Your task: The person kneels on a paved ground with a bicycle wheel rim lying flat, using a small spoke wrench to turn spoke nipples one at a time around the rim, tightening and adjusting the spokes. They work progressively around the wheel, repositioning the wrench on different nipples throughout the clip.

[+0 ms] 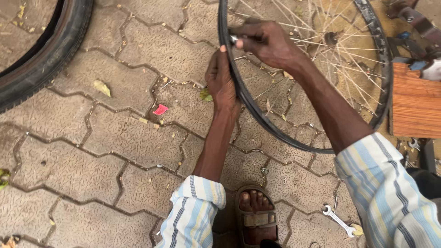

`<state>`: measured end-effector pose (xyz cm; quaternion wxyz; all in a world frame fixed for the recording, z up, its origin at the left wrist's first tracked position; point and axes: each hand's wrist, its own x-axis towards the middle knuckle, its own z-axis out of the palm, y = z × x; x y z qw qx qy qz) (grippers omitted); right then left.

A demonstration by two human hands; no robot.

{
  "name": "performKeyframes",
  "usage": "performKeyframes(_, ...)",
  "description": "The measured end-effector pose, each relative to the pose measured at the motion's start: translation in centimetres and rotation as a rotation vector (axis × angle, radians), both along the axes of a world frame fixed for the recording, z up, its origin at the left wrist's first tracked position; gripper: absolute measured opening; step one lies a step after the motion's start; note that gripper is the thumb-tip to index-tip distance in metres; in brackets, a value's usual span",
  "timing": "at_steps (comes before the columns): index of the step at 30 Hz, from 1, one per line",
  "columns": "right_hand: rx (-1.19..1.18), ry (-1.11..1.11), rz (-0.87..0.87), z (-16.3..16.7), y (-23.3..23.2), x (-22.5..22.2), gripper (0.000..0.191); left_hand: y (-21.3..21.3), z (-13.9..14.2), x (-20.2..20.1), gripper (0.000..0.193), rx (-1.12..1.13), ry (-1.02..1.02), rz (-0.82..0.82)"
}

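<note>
Black rubber lining is running round the spoked bicycle wheel (321, 69), which is standing on the paving stones (115, 151). The left hand (221, 82) is gripping the rim from outside, fingers wrapped on it. The right hand (268, 42) is pinching a small metal piece (234, 39) at the rim (its kind is unclear). A spanner (339, 221) is lying near the sandalled foot (256, 216); a tyre (46, 55) is resting well apart.

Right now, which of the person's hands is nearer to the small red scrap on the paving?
Left. The left hand grips the wheel rim just right of the red scrap; the right hand is higher and farther right, inside the rim.
</note>
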<state>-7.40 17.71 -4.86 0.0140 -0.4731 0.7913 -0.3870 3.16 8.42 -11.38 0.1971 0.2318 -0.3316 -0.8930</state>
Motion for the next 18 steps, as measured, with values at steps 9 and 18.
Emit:
performKeyframes(9,0.067,-0.524,0.056,0.6,0.4,-1.3,0.031,-0.5,1.1,0.0,0.03,0.122,-0.046,-0.061)
performKeyframes(18,0.106,-0.481,-0.262,-1.4,0.3,-1.6,0.034,0.4,0.5,-0.6,0.032,0.025,-0.065,0.047)
